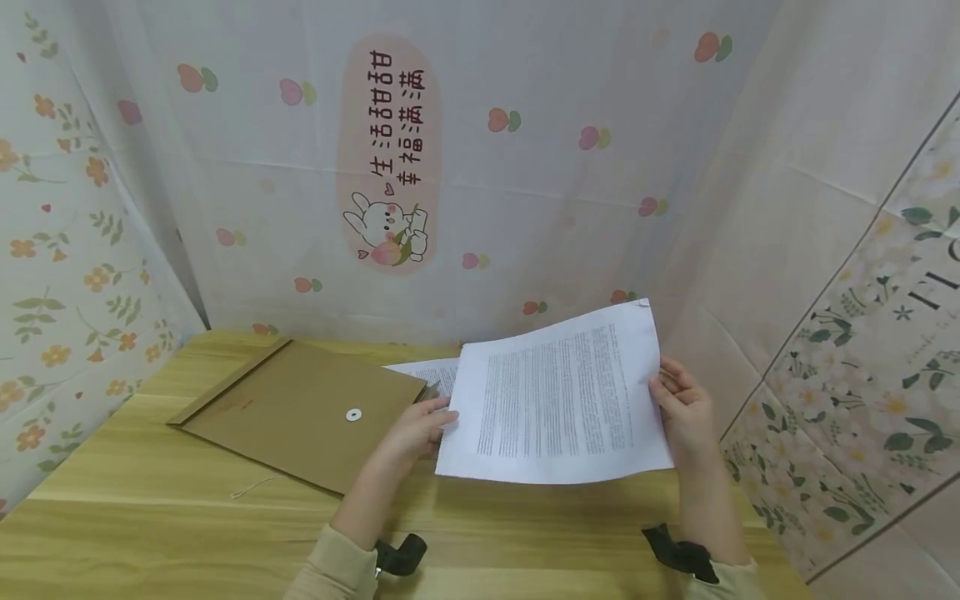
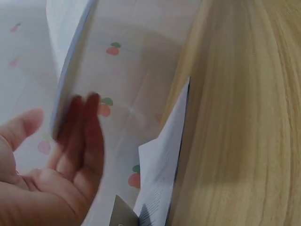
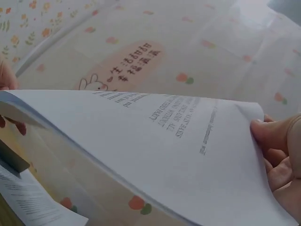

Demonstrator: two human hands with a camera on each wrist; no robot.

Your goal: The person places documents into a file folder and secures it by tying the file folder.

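Note:
A stack of printed paper sheets [image 1: 555, 400] is held up above the table, slightly bowed, text side toward me. My right hand [image 1: 684, 408] pinches its right edge, thumb in front and fingers behind, as the right wrist view also shows. At the opposite edge is my left hand [image 1: 420, 425]. In the left wrist view its fingers [image 2: 91, 141] reach behind the sheets, fairly straight, while the thumb [image 2: 26, 125] stands apart from the paper. Left of the stack lies a brown paper document envelope [image 1: 300, 408] with a white round button [image 1: 353, 414].
More printed paper [image 1: 435, 372] sticks out at the envelope's right end, partly behind the raised stack. A thin string [image 1: 255, 487] lies on the wooden table [image 1: 150, 533] by the envelope's near edge. Patterned curtains [image 1: 525, 208] enclose the table at the back and sides.

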